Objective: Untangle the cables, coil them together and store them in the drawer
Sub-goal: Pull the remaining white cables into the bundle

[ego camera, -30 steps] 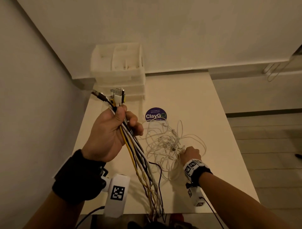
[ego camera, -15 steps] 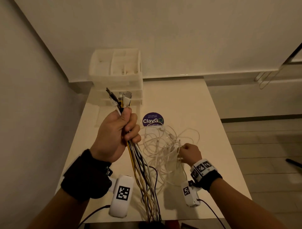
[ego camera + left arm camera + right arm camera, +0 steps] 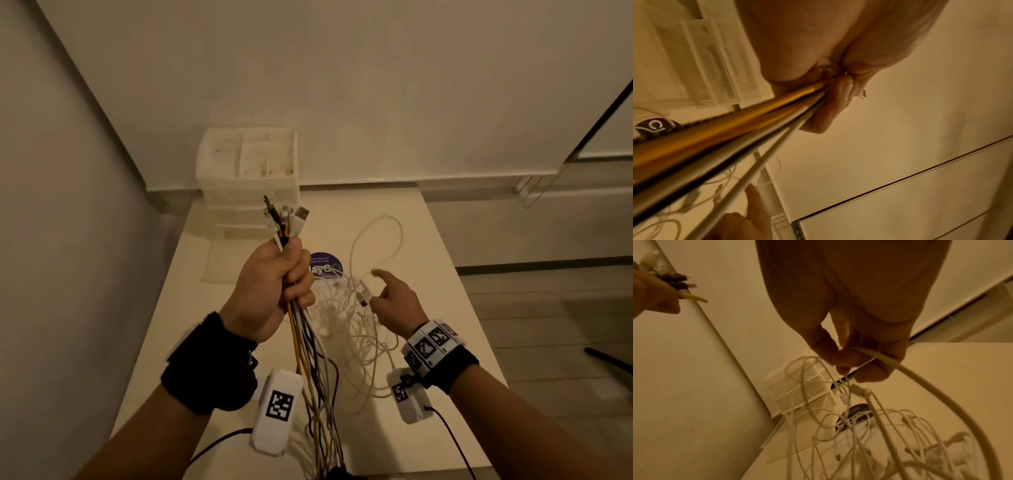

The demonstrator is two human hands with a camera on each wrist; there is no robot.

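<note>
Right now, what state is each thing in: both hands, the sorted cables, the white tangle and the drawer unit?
Left hand: fist gripping the sorted bundle, raised above the table.
Sorted bundle: straightened, plugs up, tails hanging past the table edge.
Right hand: pinching one white cable, lifting it.
White tangle: still knotted, partly lifted, mostly on the table.
Drawer unit: drawers look closed; top tray open.

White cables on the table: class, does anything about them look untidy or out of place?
Yes. The thin white cables lie as a knotted heap on the cream table, loops crossing, partly covering the round purple sticker. The right hand pinches one strand. The left hand grips a straighter bundle of yellow, black and white cables.
</note>
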